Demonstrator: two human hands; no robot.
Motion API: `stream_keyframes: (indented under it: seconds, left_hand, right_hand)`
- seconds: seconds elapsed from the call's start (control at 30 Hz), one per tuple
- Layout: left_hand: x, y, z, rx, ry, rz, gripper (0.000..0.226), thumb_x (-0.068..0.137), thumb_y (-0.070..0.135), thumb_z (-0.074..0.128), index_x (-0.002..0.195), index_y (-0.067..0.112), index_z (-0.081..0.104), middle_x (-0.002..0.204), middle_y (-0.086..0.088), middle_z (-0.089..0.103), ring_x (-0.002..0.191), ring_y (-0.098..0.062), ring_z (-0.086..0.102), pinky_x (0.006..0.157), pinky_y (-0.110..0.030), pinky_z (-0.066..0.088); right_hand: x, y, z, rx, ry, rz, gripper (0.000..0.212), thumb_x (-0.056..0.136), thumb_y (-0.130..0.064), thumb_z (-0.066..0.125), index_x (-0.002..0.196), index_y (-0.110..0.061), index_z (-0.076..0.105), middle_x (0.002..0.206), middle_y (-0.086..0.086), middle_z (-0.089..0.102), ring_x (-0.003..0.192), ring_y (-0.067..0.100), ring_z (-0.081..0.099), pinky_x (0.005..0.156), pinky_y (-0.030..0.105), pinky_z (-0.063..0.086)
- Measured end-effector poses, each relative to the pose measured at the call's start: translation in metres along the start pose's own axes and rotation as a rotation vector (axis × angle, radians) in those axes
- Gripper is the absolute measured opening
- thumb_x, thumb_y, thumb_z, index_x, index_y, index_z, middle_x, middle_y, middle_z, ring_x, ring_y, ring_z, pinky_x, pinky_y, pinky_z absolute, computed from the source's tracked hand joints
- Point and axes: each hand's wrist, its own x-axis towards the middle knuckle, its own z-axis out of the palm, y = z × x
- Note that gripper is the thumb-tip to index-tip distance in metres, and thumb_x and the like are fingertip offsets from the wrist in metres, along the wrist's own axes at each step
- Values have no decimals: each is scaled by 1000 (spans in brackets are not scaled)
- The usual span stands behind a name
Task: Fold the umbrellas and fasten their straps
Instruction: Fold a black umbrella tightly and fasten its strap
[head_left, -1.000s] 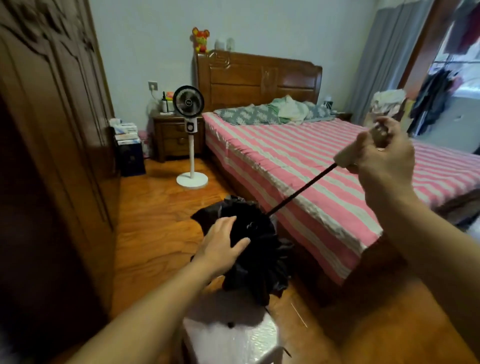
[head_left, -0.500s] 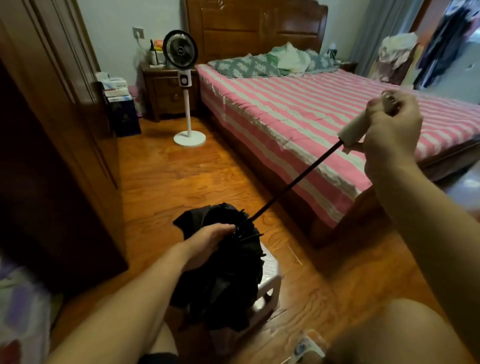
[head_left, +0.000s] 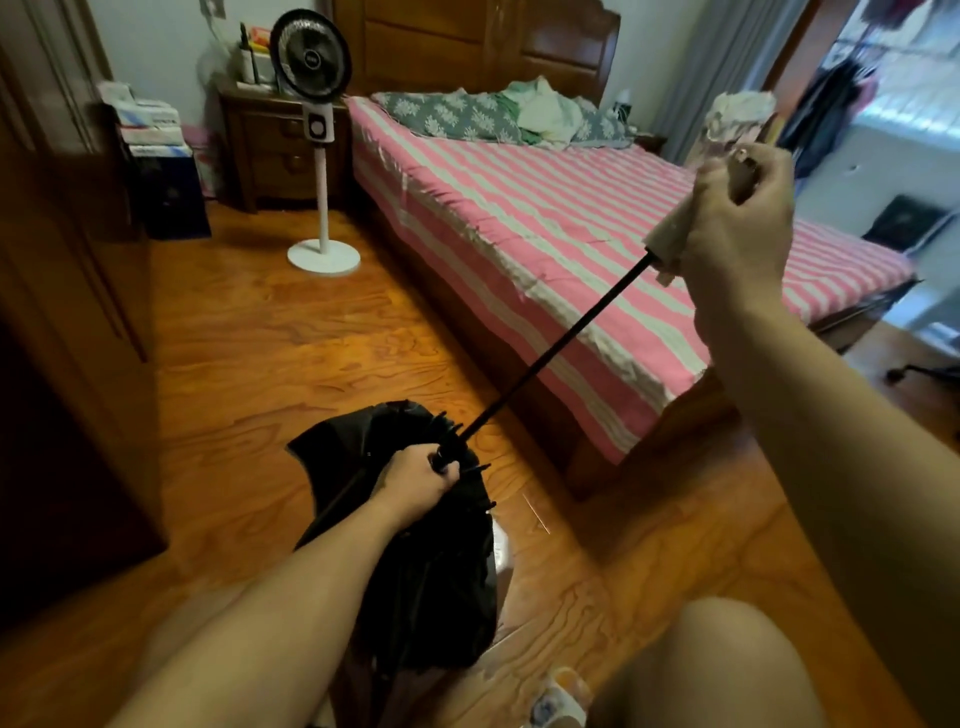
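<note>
A black umbrella (head_left: 431, 571) hangs collapsed in front of me, its canopy bunched and pointing down over the floor. Its thin black shaft (head_left: 556, 348) runs up to the right, extended at full length. My left hand (head_left: 415, 480) grips the runner where the ribs gather at the canopy's top. My right hand (head_left: 737, 234) is wrapped round the beige handle (head_left: 670, 239), held high over the bed's edge. The strap is not visible.
A bed with a pink striped cover (head_left: 571, 228) fills the right. A white standing fan (head_left: 317, 130) and a nightstand (head_left: 270, 145) stand at the back. A dark wardrobe (head_left: 62, 312) lines the left. A white stool (head_left: 501, 556) sits under the canopy. My knee (head_left: 727, 670) is at bottom right.
The view has tilted downward. My left hand went from resting on the bunched canopy to gripping the runner at the shaft. My right hand still holds the handle.
</note>
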Motion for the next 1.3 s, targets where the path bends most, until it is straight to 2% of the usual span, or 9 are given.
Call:
stream_keyframes:
  seconds: [0.1,0.2,0.43,0.57,0.7,0.83,1.03,1.2,1.3]
  left_hand:
    - [-8,25,10,-87,89,71,25,88,24,70,69,17,57,65,2,63,64,-15,60,59,-31,42]
    - [-18,47,19,-171,91,151,28,82,39,80,86,20,60,74,5,68,71,-8,65,67,-27,49]
    - [-41,76,15,-248,90,115,50,80,48,80,124,38,57,105,8,71,99,-13,68,89,-34,57]
    - [-45,77,-6,-85,72,71,58,85,48,77,135,34,50,113,4,67,107,-19,64,78,-22,43]
    - [-46,81,-12,-70,83,78,59,90,35,77,139,24,47,112,0,65,99,-16,56,66,-16,29]
    - [-39,76,-5,-51,82,93,52,92,28,74,136,20,49,122,-6,67,108,-25,62,64,-19,29]
    - [-28,71,-4,-13,42,59,60,94,21,71,147,21,42,131,-9,63,117,-26,60,78,-25,38]
    - [-26,70,-12,77,41,78,52,94,22,70,139,20,44,120,-9,65,102,-26,62,73,-29,41]
    - [-26,67,-10,133,-28,107,55,94,20,68,140,22,39,121,-12,63,104,-29,62,83,-30,44]
  right_hand:
    - [10,-7,-6,-73,96,-122,13,100,-32,53,108,-26,45,93,-14,52,75,-10,52,68,7,45]
    - [7,-14,0,-85,78,-140,14,99,-30,54,107,-24,46,95,-9,55,69,-19,51,62,3,40]
    - [-69,32,33,-123,-117,-89,26,100,-27,60,122,-15,55,85,-13,53,68,-17,54,55,4,36]
    - [-112,67,36,-103,-178,42,27,101,-32,58,125,-21,52,88,-14,54,73,-7,58,65,7,43]
    - [-155,82,44,-64,-190,124,26,101,-29,60,125,-17,55,89,-12,58,76,-17,56,64,3,39]
    - [-188,93,57,0,-196,191,29,101,-28,61,129,-26,53,90,-15,61,83,-7,63,73,20,53]
    - [-198,95,63,80,-193,267,32,102,-22,59,132,-20,50,89,-14,58,77,-13,63,62,10,50]
    - [-189,95,56,50,-272,267,30,100,-24,63,125,-18,47,93,-12,56,79,-15,59,63,8,46]
    - [-176,99,33,-35,-384,333,30,95,-24,70,115,-16,49,99,-4,58,77,-17,59,61,4,45]
